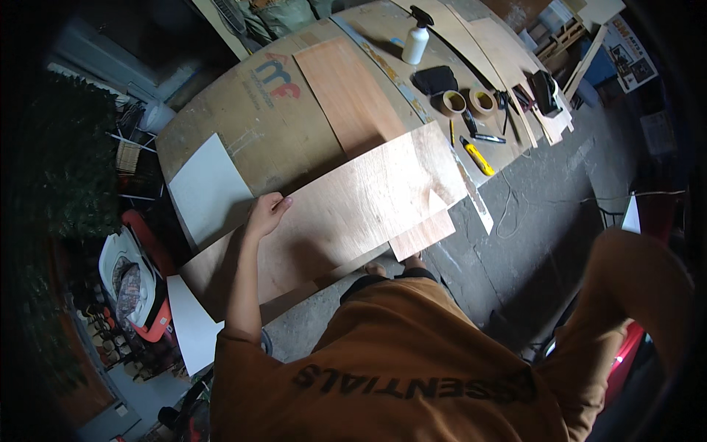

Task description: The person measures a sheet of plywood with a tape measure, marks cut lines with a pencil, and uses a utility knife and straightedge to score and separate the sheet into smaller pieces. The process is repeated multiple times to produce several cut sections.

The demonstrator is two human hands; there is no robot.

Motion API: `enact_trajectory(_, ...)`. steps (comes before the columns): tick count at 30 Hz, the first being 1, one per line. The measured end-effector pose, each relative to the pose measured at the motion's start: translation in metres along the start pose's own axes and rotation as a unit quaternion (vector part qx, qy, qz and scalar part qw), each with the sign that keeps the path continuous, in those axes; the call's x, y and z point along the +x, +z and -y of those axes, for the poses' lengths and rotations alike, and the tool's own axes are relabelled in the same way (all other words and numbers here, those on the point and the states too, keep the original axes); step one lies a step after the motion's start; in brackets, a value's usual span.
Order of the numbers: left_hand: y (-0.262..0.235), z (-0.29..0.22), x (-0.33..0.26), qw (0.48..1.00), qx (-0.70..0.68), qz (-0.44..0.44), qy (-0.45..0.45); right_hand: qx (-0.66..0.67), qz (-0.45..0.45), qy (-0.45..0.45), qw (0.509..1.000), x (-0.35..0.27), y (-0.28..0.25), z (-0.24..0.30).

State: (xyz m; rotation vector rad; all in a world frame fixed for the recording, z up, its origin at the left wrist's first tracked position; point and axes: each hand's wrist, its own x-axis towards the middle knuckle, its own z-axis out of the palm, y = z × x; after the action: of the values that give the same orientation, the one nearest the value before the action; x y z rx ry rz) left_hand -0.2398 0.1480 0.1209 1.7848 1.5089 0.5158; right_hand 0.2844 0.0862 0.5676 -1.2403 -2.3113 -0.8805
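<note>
A long, pale plywood board (361, 195) slants across the near edge of the cardboard-covered table (213, 110). My left hand (266, 215) is closed on its far edge, left of the middle, with the fingers partly hidden. Beneath the board's right part, a smaller plywood piece (423, 236) sticks out toward me. Beyond it lies a reddish plywood panel (346, 88), whose near end the board overlaps. A white sheet (210, 191) lies left of my hand. My right arm (633, 272) is raised and bent at the right side; its hand is out of sight.
At the table's right stand a white spray bottle (416, 40) and two tape rolls (453, 103), near a black pouch (434, 79). A yellow utility knife (476, 156) lies by the right edge. Long wood strips (479, 48) lie behind. Grey floor (493, 272) stretches right, with a thin cable.
</note>
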Motion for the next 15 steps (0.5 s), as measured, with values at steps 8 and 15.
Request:
enact_trajectory(8,0.052,0.046,0.003,0.997,0.055,0.032,0.053,0.026,0.181,-0.017,0.983,0.018,0.033,0.011)
enact_trajectory(15,0.084,0.066,0.01,0.998,0.061,0.033,0.003,0.038,0.212,-0.026,0.976,0.017,0.046,0.012)
